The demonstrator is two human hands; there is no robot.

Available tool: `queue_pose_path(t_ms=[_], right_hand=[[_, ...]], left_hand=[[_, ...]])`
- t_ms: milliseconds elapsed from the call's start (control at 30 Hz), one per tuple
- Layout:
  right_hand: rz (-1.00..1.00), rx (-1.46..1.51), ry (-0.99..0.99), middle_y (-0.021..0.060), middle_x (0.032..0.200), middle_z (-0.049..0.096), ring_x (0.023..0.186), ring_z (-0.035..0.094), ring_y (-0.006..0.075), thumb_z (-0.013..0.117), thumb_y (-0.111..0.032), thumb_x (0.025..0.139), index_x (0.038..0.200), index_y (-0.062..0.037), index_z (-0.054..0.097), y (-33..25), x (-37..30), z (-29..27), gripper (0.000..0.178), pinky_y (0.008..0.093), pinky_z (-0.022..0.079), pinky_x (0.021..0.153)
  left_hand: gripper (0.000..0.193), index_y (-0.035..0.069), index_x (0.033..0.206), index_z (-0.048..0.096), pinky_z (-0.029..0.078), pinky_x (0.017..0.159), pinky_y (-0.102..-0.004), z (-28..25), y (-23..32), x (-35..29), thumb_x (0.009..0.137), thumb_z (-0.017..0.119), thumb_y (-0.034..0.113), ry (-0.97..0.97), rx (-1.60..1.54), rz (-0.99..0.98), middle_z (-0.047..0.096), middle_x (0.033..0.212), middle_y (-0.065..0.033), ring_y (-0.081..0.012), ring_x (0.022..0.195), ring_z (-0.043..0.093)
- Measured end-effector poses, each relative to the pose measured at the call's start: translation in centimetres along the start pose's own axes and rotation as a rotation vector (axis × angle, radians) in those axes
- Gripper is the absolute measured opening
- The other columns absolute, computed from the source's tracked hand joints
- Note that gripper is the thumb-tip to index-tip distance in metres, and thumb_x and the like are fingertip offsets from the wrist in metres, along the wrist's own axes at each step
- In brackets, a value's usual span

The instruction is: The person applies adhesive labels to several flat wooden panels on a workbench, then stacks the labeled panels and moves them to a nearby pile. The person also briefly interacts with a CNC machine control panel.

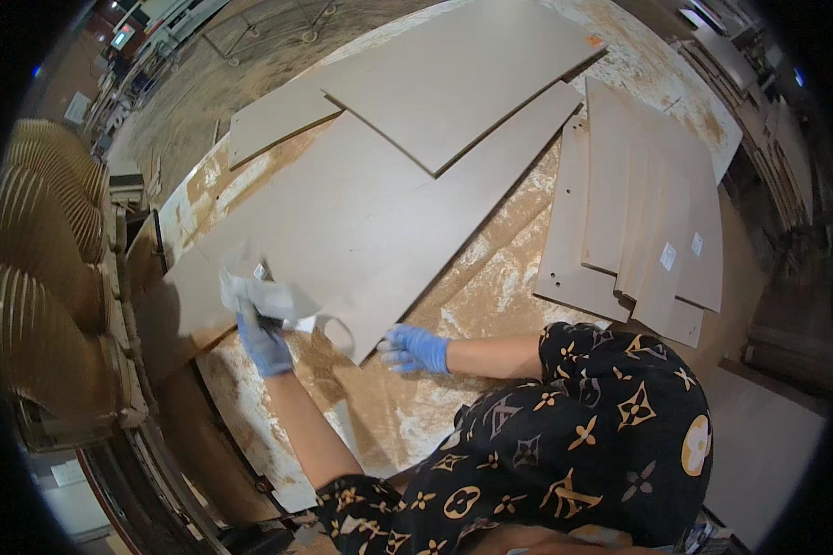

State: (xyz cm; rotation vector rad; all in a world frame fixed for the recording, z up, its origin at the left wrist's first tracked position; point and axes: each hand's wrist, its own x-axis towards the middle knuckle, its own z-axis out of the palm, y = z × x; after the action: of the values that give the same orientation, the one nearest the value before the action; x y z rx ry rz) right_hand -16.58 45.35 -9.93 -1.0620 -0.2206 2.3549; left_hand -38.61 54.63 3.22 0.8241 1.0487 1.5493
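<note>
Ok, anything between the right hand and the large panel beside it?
Nothing visible: the right hand is at the near edge of the large panel, though contact is unclear. The blurred whitish item in the left hand is off to the left, not between them.

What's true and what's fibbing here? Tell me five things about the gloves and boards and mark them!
1. The left hand and right hand wear blue gloves. True.
2. The left hand is empty. False: it holds a whitish, blurred thing.
3. The right hand is beside a corner of the big board. True.
4. The big board is red. False: it is greyish beige.
5. More boards lie overlapping on the right. True.
</note>
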Motion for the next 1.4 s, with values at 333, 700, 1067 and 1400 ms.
queue_pose_path(t_ms=[333, 700, 1067, 1400], right_hand=[[-1.052, -0.788, 0.074, 0.0081, 0.108, 0.057, 0.107, 0.049, 0.0188, 0.058, -0.036, 0.084, 0.114, -0.007, 0.054, -6.3, -9.7, -2.9, 0.042, 0.0331, 0.042, 0.091], [-0.744, -0.824, 0.06, 0.0035, 0.079, 0.059, 0.073, 0.056, 0.0092, 0.063, -0.009, 0.08, 0.113, -0.0041, 0.053, -6.7, -14.6, -5.8, 0.035, 0.0242, 0.049, 0.068], [-0.91, -0.745, 0.034, 0.0053, 0.098, 0.058, 0.086, 0.057, 0.0112, 0.058, -0.005, 0.082, 0.122, -0.0031, 0.045, -9.4, -17.6, -9.0, 0.042, 0.0247, 0.047, 0.077], [-0.906, -1.125, 0.051, 0.0086, 0.087, 0.065, 0.078, 0.062, 0.0152, 0.066, -0.01, 0.075, 0.096, -0.006, 0.066, -11.4, -18.1, -9.0, 0.021, 0.0266, 0.049, 0.07]], left_hand=[[0.042, 0.005, 0.121, 0.048, 0.052, 0.065, -0.0256, 8.5, -6.3, -11.7, 0.085, 0.055, 0.025, -0.075, 0.3, -0.251, 0.053, 0.111, -0.0091, -0.0175, 0.091, 0.056], [0.026, 0.004, 0.106, 0.054, 0.049, 0.063, -0.0235, 13.3, -9.3, -15.8, 0.084, 0.056, 0.019, -0.132, 0.23, -0.212, 0.059, 0.092, -0.0032, -0.0097, 0.077, 0.058], [0.028, 0.003, 0.108, 0.052, 0.051, 0.065, -0.0253, 18.2, -11.8, -17.1, 0.084, 0.055, 0.016, -0.11, 0.219, -0.237, 0.06, 0.091, -0.0052, -0.0121, 0.077, 0.059], [0.034, 0.002, 0.102, 0.058, 0.047, 0.064, -0.0254, 19.2, -14.4, -18.4, 0.088, 0.052, 0.032, -0.091, 0.167, -0.315, 0.061, 0.088, -0.0045, -0.0103, 0.076, 0.056]])
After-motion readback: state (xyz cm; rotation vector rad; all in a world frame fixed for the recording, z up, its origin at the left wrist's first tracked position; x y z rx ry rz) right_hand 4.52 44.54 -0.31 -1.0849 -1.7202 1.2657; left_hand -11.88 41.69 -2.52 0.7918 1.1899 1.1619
